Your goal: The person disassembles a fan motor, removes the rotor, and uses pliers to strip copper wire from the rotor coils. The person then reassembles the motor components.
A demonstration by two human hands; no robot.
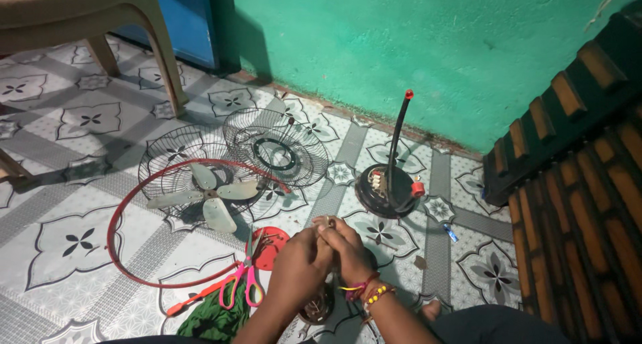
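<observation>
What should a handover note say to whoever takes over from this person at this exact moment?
Left hand and right hand are pressed together over a small part, mostly hidden by fingers, above the fan motor.
Already off: both grilles, the blade and the red rim ring, all on the floor.
The fan base with its post stands to the right.
Scissors lie left of the hands.
Left: the motor work.

Glossy patterned floor tiles (80, 243), thin metal wire fan guards (277, 146), smooth plastic blades (207, 193), pink plastic-handled scissors (244, 280)
</observation>
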